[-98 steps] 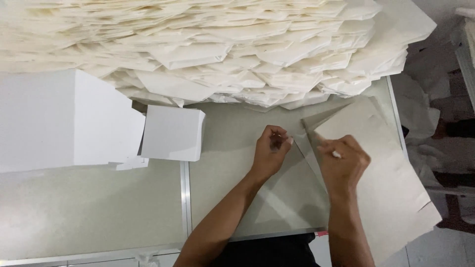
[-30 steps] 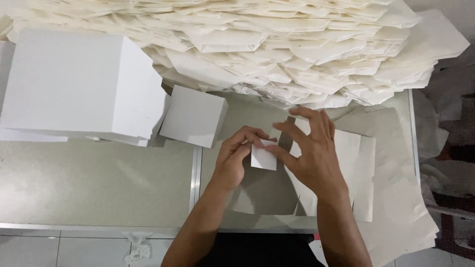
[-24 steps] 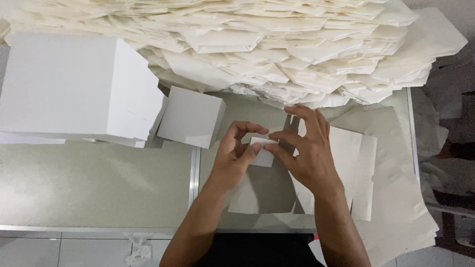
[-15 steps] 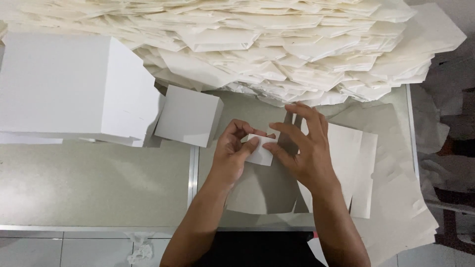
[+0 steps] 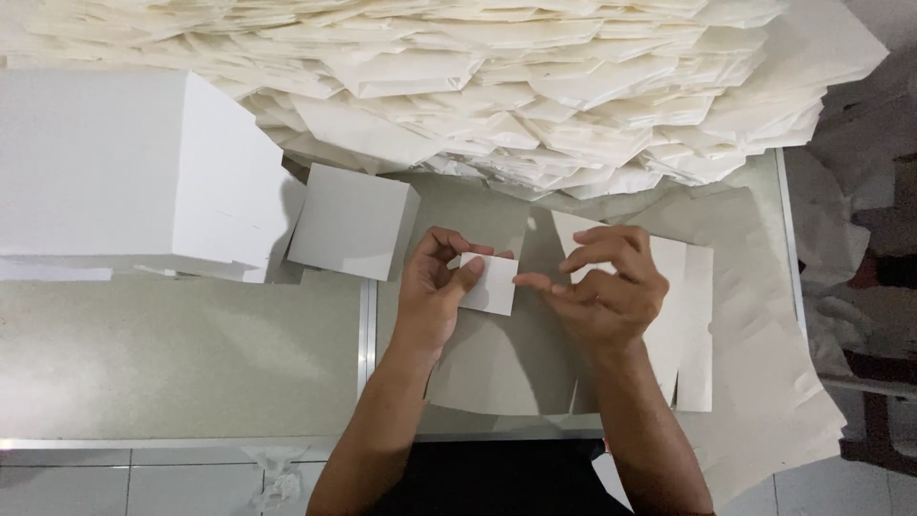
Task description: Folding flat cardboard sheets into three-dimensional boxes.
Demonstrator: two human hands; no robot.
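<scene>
White paper piece – one, pinched in left hand grip, right hand half-curled, empty, two white stacks beside.

Half a second ago we had both hands pinching the small folded white paper piece; now our right hand has let go and opened beside it, leaving our left hand gripping it alone.

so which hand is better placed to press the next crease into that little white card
Right, probably. The left hand already pinches the small white card at its left edge, while the right hand is free, its fingertips just off the card's right edge.
</scene>
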